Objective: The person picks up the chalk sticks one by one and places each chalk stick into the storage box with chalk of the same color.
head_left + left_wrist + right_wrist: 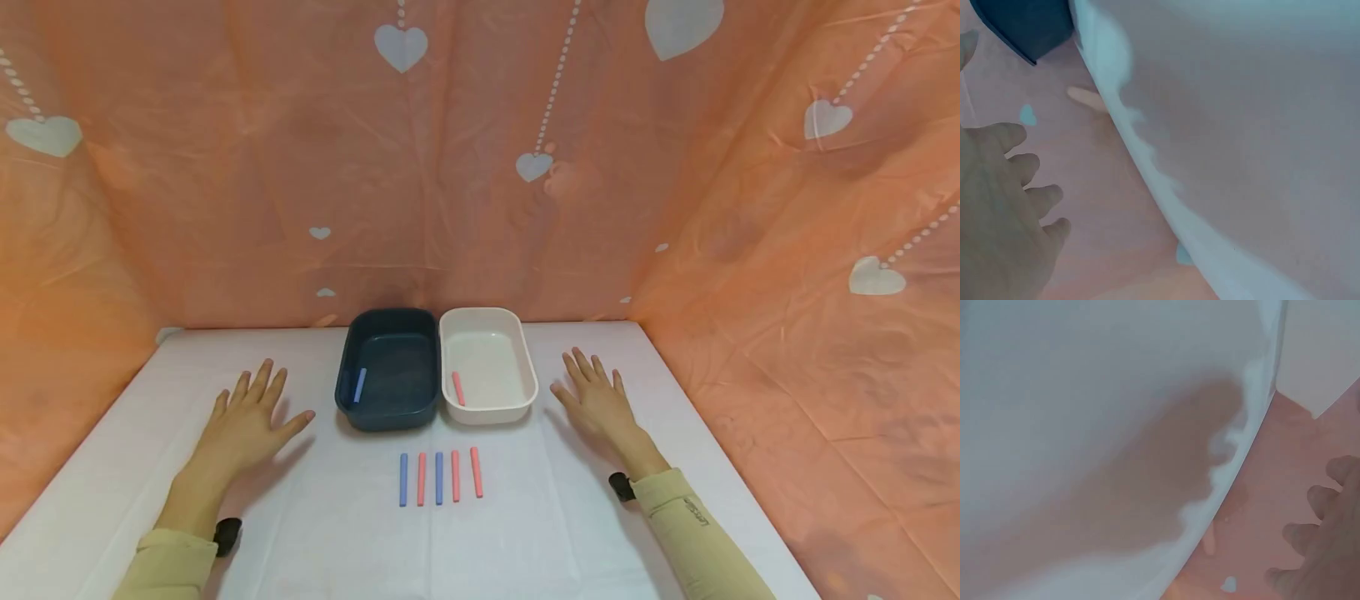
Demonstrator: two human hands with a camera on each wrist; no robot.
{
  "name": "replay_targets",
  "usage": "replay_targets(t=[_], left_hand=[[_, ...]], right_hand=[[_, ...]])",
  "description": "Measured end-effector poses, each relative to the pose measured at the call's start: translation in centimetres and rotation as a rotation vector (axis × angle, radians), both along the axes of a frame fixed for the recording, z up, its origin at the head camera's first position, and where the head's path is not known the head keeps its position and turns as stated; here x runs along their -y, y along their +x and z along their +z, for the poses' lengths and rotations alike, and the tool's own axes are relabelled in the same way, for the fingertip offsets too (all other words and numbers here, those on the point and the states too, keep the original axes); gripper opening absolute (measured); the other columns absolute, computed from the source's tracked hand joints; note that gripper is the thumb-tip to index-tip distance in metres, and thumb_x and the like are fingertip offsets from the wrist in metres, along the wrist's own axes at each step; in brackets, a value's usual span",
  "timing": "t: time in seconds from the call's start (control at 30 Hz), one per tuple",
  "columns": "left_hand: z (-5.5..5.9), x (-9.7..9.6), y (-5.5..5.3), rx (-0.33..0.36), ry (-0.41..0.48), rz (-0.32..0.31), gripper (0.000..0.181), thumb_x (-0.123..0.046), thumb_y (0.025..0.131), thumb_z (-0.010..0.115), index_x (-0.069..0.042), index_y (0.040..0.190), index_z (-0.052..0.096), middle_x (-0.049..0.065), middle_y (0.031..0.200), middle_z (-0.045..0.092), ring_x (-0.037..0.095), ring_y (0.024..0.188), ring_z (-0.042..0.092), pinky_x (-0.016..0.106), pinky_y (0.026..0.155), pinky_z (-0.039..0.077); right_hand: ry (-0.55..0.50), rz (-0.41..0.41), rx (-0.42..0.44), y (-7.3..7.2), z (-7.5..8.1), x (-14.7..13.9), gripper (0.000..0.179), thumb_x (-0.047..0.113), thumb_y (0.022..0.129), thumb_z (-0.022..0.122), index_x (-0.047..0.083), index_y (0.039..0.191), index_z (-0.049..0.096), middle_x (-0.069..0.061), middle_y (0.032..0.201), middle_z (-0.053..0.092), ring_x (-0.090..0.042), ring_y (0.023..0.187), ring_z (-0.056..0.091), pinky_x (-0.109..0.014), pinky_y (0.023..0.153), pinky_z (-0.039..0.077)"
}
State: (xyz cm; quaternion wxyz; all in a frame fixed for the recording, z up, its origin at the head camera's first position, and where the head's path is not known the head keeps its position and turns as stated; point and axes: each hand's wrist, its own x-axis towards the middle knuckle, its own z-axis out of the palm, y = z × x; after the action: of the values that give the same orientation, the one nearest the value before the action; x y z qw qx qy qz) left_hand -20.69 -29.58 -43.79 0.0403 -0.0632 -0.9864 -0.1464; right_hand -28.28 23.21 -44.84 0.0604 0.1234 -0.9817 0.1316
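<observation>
My left hand (243,421) is held over the table left of the dark blue tray, fingers spread, holding nothing. On the other side, my right hand (600,404) hovers to the right of the white tray with its fingers spread and nothing in them. Between and in front of the hands lies a row of chalk-like sticks: two blue sticks (403,480) and three pink sticks (455,476). Inside the dark blue tray (393,421) rests one blue stick (360,385). One pink stick (458,388) lies in the white tray (491,414). Both wrist views show the bare fingers near the tray corners.
The two trays stand side by side at the back of the table, close to an orange curtain (480,208) with pale hearts. A white cloth (495,550) covers the table. The curtain also rises along the left and right sides.
</observation>
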Motion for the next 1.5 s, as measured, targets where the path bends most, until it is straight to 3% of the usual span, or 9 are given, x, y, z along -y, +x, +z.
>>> replay_targets(t=[0.3,0.5,0.67,0.83,0.97,1.1,1.23,1.33,1.5], left_hand=[[0.4,-2.3,0.9,-0.096,0.100,-0.029,0.088,-0.055,0.102,0.056,0.008,0.158,0.030,0.031,0.166,0.022,0.059,0.146,0.026,0.074,0.113,0.021],[0.4,-4.1,2.2,-0.112,0.229,-0.001,0.075,-0.046,0.104,0.057,0.003,0.158,0.037,0.025,0.166,0.029,0.056,0.141,0.038,0.074,0.106,0.035],[-0.1,-5.2,2.8,-0.167,0.318,0.014,0.063,-0.035,0.103,0.061,0.002,0.152,0.046,0.024,0.160,0.040,0.050,0.141,0.043,0.072,0.101,0.041],[-0.8,-6.0,3.3,-0.266,0.414,-0.002,0.047,-0.021,0.099,0.067,0.001,0.139,0.058,0.021,0.147,0.055,0.044,0.126,0.058,0.067,0.094,0.048],[-1.0,-6.7,3.4,-0.306,0.495,-0.035,0.036,-0.011,0.095,0.069,0.000,0.129,0.064,0.019,0.131,0.064,0.037,0.110,0.068,0.053,0.084,0.056],[-1.2,-7.4,3.6,-0.313,0.555,-0.074,0.031,-0.005,0.092,0.069,0.000,0.122,0.068,0.016,0.119,0.068,0.030,0.098,0.070,0.035,0.075,0.056],[-1.4,-8.3,3.8,-0.314,0.598,-0.103,0.027,0.000,0.089,0.070,0.001,0.115,0.070,0.009,0.106,0.070,0.016,0.088,0.067,0.025,0.070,0.053],[-1.4,-8.8,4.1,-0.268,0.615,-0.111,0.025,0.000,0.089,0.071,0.001,0.114,0.070,0.004,0.101,0.069,0.008,0.086,0.063,0.023,0.069,0.051],[-1.6,-10.1,4.2,-0.154,0.630,-0.132,0.024,-0.002,0.091,0.071,0.002,0.115,0.069,0.003,0.101,0.067,0.010,0.086,0.063,0.026,0.073,0.054]], right_hand=[[-0.044,0.058,-0.023,-0.4,0.5,1.4,0.075,0.050,0.108,0.047,0.005,0.164,0.026,-0.014,0.171,0.022,-0.042,0.156,0.019,-0.067,0.122,0.010],[-0.040,0.125,-0.017,-0.9,0.7,2.6,0.076,0.049,0.108,0.047,0.002,0.163,0.025,-0.017,0.171,0.022,-0.041,0.157,0.019,-0.063,0.124,0.011],[-0.032,0.164,0.000,-0.9,1.1,3.8,0.078,0.050,0.108,0.047,-0.001,0.163,0.024,-0.017,0.171,0.020,-0.040,0.157,0.018,-0.059,0.126,0.012],[0.006,0.188,0.027,-1.3,1.2,4.7,0.081,0.052,0.108,0.045,-0.003,0.162,0.022,-0.018,0.172,0.017,-0.039,0.158,0.016,-0.058,0.126,0.013],[0.015,0.192,0.057,-1.6,1.0,5.2,0.083,0.053,0.107,0.045,-0.003,0.163,0.020,-0.017,0.172,0.014,-0.038,0.158,0.015,-0.056,0.126,0.011],[0.007,0.204,0.073,-1.9,0.7,5.5,0.085,0.054,0.106,0.046,-0.004,0.162,0.019,-0.019,0.172,0.013,-0.038,0.158,0.014,-0.056,0.127,0.011],[0.003,0.215,0.081,-2.1,0.4,5.7,0.086,0.055,0.107,0.045,-0.005,0.162,0.017,-0.021,0.172,0.012,-0.039,0.158,0.013,-0.055,0.127,0.011],[-0.001,0.220,0.093,-2.2,0.3,5.8,0.087,0.055,0.107,0.045,-0.006,0.162,0.015,-0.020,0.172,0.009,-0.039,0.158,0.012,-0.054,0.127,0.010],[0.031,0.216,0.105,-2.4,0.3,5.8,0.087,0.054,0.107,0.043,-0.006,0.162,0.014,-0.020,0.172,0.007,-0.039,0.159,0.011,-0.053,0.127,0.010]])
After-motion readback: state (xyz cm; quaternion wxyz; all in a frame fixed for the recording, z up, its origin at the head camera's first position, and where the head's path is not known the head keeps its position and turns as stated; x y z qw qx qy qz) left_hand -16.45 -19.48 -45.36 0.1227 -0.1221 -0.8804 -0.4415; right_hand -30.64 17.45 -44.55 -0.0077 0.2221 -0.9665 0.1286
